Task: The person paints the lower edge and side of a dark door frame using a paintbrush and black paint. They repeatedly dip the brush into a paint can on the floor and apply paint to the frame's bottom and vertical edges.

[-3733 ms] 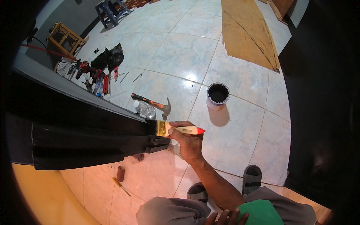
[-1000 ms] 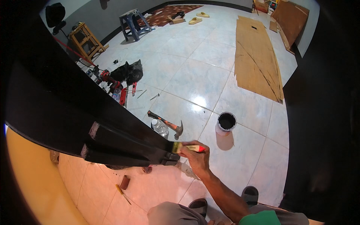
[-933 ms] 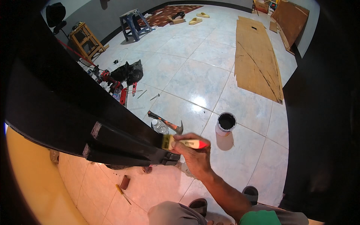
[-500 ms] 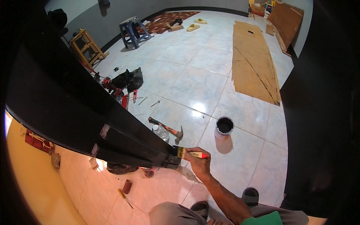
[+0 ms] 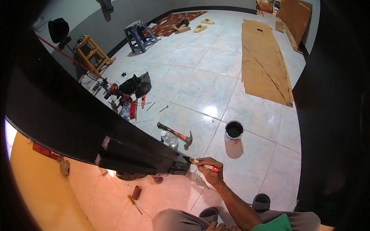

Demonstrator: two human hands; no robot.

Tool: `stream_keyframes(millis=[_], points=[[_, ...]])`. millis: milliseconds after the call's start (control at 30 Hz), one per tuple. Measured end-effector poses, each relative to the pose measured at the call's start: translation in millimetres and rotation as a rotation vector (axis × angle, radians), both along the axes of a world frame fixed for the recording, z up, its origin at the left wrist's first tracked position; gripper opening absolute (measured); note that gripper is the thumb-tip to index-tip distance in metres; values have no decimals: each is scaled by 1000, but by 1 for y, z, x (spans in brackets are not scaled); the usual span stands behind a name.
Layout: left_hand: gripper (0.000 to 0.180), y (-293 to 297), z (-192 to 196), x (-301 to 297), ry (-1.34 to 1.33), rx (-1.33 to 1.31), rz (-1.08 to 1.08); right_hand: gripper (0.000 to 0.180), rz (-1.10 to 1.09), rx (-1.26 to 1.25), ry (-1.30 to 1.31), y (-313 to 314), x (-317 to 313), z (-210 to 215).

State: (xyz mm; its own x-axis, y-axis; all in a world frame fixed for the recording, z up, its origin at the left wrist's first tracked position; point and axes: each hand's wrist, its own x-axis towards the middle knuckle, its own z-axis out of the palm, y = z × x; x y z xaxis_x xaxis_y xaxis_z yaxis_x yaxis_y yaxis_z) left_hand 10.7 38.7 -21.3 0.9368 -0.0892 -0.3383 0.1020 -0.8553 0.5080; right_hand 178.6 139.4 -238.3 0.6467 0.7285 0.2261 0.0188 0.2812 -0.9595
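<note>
Black board end [image 5: 169, 163]: my right hand [image 5: 211, 175] grips the paintbrush [image 5: 203, 165], bristles back touching it. Left hand [image 5: 217, 227] rests open on my knee.

R hand [image 5: 210, 173] clenched, arm extended fwd.

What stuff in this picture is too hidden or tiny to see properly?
- Left hand: head view, cut off by the lower edge; only fingertips show.
- Brush bristles: pressed against the long black-painted beam, too small to judge.
- Inside the round black paint tin: just dark, level unclear.
- Small tools beside the black bag: too small.
</note>
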Motion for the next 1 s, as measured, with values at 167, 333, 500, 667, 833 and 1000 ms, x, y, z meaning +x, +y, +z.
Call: stream_keyframes(millis=[167, 333, 500, 667, 833, 1000], points=[[57, -7, -8, 14, 48, 39, 67, 23, 349, 305, -13, 32, 14, 113], [57, -16, -9, 32, 116, -2, 145, 26, 450, 539, 141, 50, 37, 132], [64, -15, 14, 35, 93, 42, 282, 22, 474, 162, -225, 32, 73, -1], [71, -44, 9, 16, 307, 43, 531, 25, 538, 490, -599, 75, 77, 101], [73, -50, -25, -3, 246, 116, 574, 24, 403, 851, -530, 89, 77, 238], [69, -28, -21, 6, 544, 100, 560, 27, 294, 701, -334, 85, 52, 135]])
